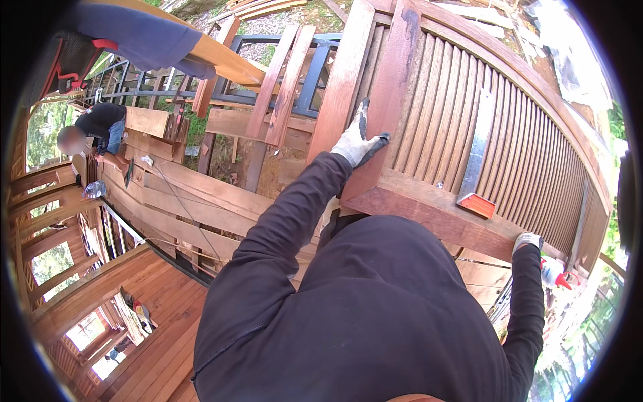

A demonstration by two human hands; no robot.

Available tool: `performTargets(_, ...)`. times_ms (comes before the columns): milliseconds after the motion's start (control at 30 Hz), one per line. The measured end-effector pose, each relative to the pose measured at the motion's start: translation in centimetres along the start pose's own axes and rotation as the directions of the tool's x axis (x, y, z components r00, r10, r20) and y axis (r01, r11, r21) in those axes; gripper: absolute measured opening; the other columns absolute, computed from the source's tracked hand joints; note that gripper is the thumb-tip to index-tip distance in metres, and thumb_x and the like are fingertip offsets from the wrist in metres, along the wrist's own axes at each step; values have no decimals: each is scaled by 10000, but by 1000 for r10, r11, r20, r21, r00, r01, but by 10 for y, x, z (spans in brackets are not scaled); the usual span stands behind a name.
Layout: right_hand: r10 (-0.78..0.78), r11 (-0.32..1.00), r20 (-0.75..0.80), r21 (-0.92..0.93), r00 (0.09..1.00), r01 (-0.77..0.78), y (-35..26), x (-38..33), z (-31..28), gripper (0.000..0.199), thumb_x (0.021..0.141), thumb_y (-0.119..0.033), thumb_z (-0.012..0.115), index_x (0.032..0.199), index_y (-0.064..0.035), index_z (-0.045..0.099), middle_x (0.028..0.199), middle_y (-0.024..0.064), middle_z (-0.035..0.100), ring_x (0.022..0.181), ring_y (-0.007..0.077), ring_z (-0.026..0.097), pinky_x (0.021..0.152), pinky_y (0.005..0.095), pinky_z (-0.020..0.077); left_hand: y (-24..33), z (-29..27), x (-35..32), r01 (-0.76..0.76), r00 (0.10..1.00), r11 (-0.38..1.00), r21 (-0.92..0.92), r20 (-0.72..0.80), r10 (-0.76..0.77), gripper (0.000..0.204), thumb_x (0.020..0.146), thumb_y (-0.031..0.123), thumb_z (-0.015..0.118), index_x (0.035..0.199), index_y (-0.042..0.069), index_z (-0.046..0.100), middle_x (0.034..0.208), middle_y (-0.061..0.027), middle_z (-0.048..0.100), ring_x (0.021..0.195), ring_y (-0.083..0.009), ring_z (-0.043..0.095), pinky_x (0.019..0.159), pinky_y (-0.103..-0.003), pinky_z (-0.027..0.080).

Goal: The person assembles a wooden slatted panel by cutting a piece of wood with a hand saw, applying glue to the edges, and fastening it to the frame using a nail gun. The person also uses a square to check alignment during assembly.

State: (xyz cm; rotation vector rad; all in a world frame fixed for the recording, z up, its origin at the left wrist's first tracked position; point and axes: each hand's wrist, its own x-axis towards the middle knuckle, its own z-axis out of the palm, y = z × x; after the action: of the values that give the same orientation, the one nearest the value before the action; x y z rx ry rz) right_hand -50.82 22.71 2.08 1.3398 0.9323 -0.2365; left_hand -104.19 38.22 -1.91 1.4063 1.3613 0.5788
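A slatted wooden panel in a reddish-brown frame lies in front of me. My left hand, in a white and dark work glove, rests on the frame's left side piece with thumb and forefinger spread apart. At the near edge of the frame, toward its right end, my gloved right hand is closed over the near rail; part of its fingers is hidden. Between the hands, a try square with a metal blade and orange stock lies across the slats and near rail.
A white bottle with a red cap stands beside my right hand. Loose boards lie across a dark metal frame to the left. Another person bends over planks at far left. Plank flooring lies lower left.
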Motion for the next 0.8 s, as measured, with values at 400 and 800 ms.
performTargets(400,-21,1000,-19,-24,1000,20,-5,12,1,345,919,-265,659,1245,-192,746,1304,-5,710,1206,219,676,869,467,568,3,1,-6,26,1000,997,68,-1,-26,1082,892,498,733,1630,48,82,1629,-269,280,1507,-383,311,1214,-386,301)
performTargets(800,20,999,60,27,998,-21,-6,11,-23,354,927,-273,633,1252,-179,739,1269,7,724,1143,267,695,804,504,541,18,3,69,9,998,990,139,-62,0,1231,775,476,852,1594,-65,110,1640,-270,256,1537,-312,262,1238,-344,251)
